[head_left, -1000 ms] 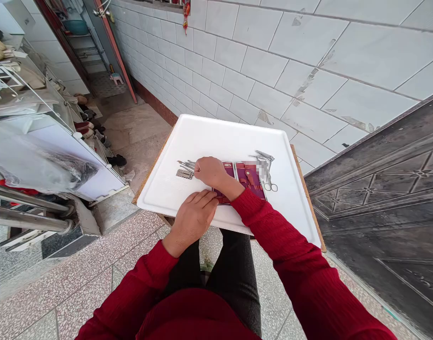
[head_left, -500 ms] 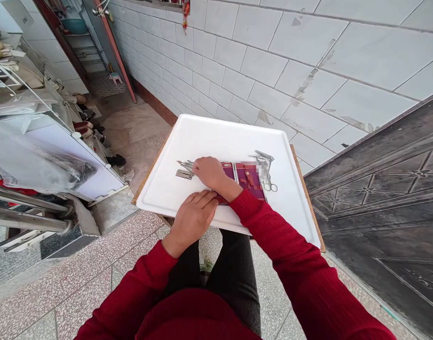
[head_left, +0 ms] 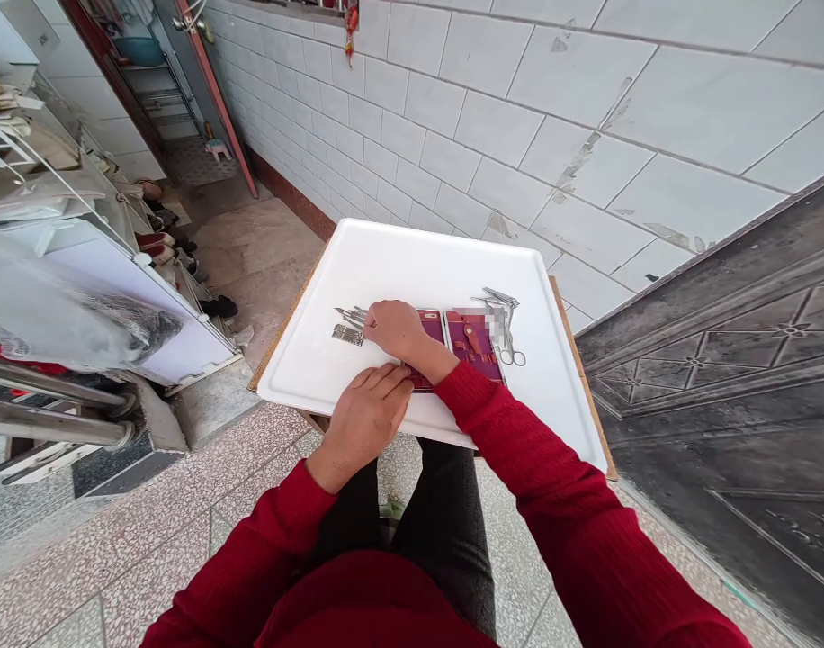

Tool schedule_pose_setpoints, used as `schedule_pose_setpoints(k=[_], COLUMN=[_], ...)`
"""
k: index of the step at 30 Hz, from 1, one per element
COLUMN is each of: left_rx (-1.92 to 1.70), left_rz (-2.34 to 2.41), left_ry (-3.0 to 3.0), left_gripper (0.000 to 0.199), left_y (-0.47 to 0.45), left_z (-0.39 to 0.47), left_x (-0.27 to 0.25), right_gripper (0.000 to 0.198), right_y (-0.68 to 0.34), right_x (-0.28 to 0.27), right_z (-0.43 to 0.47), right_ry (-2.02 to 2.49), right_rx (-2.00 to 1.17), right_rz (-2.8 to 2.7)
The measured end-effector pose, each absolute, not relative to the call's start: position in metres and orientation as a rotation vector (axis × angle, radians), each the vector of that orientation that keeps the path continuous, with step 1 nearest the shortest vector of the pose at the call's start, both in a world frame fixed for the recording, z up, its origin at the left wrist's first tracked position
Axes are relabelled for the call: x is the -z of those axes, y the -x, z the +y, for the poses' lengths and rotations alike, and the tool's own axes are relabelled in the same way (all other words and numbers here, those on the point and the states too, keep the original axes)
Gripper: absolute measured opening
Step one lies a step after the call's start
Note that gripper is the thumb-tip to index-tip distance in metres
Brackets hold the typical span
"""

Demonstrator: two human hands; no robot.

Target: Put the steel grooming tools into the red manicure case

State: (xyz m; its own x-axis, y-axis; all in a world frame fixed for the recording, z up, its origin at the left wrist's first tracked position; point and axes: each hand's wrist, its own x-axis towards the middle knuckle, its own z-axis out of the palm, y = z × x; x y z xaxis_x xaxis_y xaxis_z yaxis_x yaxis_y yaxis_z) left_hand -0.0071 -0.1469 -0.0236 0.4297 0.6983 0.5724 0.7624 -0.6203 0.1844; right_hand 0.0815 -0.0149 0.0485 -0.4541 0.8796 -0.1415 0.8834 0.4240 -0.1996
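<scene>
A burgundy manicure case (head_left: 461, 329) with a purple lining lies unfolded on a white tray (head_left: 385, 252). My left hand (head_left: 368, 409) lies with its fingers stretched out flat, fingertips at the case's near left edge; its thumb is hidden. Reaching across the left half of the case, my right hand (head_left: 395, 326) has curled fingers beside several thin metal tools (head_left: 351, 315) and a small patterned metal piece (head_left: 348, 335). Whatever those fingers hold is out of sight. To the right of the case are small scissors (head_left: 512, 354) and a nail clipper (head_left: 500, 297).
The tray rests on a wooden-edged table (head_left: 566, 333) against a tiled wall (head_left: 439, 117). A dark carved panel (head_left: 715, 360) stands at the right. On the left are a cluttered rack (head_left: 67, 193), shoes (head_left: 156, 247) and metal rails (head_left: 54, 418).
The patterned metal piece by my right hand now shows its face differently. Both hands stay at almost the same places; the whole view has shifted slightly.
</scene>
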Motion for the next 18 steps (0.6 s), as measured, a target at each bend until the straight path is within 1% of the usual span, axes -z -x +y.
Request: schedule_pose_setpoints(k=[7, 11, 15, 18], left_rx=[0.961, 0.947, 0.959, 0.956], left_rz=[-1.298, -1.292, -1.287, -1.296], left_ry=[2.557, 2.558, 2.540, 2.548], left_gripper=[0.023, 0.022, 0.021, 0.021], left_y=[0.007, 0.008, 0.007, 0.007], left_z=[-0.146, -0.147, -0.147, -0.147], left_x=[0.024, 0.023, 0.022, 0.022], right_gripper=[0.024, 0.020, 0.015, 0.016], right_y=[-0.082, -0.085, -0.093, -0.099], right_x=[-0.047, -0.042, -0.039, -0.037], right_z=[-0.015, -0.013, -0.009, -0.004], right_ry=[-1.625, -1.648, -1.704, -1.729], right_rx=[0.386, 0.438, 0.676, 0.975], right_rz=[2.669, 2.692, 2.777, 2.831])
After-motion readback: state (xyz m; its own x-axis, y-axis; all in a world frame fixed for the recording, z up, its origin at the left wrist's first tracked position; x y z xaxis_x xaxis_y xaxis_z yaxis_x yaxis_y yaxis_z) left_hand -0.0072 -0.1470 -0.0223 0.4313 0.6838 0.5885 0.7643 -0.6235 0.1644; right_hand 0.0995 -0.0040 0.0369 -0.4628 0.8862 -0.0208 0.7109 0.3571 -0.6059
